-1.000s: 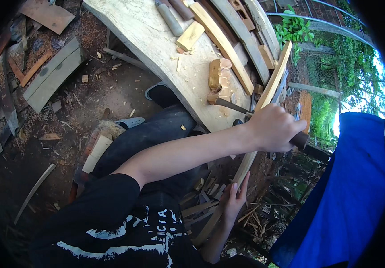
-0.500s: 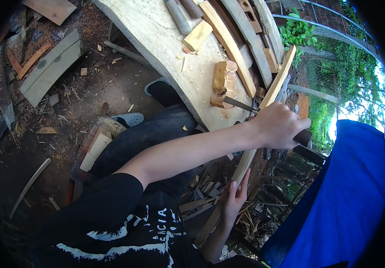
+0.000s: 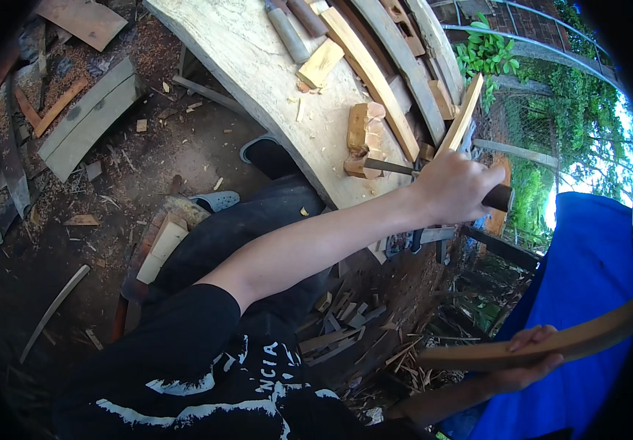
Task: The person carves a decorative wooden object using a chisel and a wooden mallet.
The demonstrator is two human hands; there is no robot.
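My left hand (image 3: 454,192) is closed round the brown wooden handle of a narrow dark-bladed tool (image 3: 391,168). The blade points left, its tip by the notch of a carved wooden block (image 3: 366,136) on the workbench (image 3: 272,95). Beyond the knuckles a pale wooden strip (image 3: 465,110) sticks out, its lower end hidden by the fist. At the lower right, my right hand (image 3: 525,367) grips a long, slightly curved wooden piece (image 3: 588,341), fingers on one side and thumb on the other. Whether the blade tip touches the block I cannot tell.
On the bench lie a small pale block (image 3: 321,63), a grey cylinder (image 3: 288,37) and several long boards (image 3: 397,59). Offcuts (image 3: 342,315) and shavings litter the ground. A blue cloth (image 3: 588,257) hangs at the right. Green plants (image 3: 487,51) grow behind the bench.
My right hand has swung right and away from the bench with its wooden piece, now apart from my left hand. The left hand, still on the tool, has barely moved.
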